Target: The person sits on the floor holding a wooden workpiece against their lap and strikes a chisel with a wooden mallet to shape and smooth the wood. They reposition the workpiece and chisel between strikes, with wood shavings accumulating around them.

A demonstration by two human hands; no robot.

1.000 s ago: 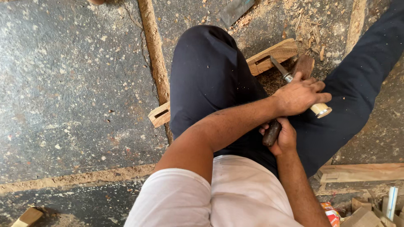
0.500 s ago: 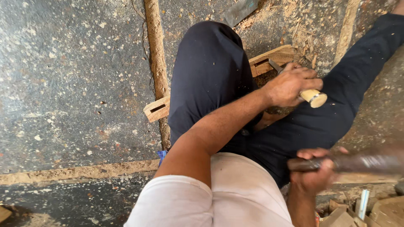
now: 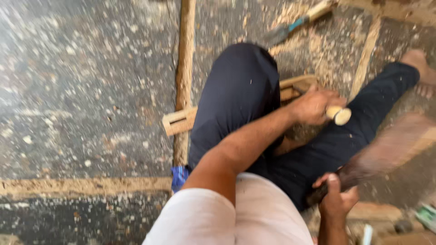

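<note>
Mallet now raised, blurred.

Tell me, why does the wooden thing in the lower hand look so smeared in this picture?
In the head view, motion blur: the mallet gripped by the right hand streaks into a brown smear. The speckled floor is softly blurred too. The left hand on the pale-handled chisel is sharper. Light is even daylight, with no glare or hard shadows.

Left hand grips a chisel on wood; right hand holds what looks like a blurred mallet.
</note>
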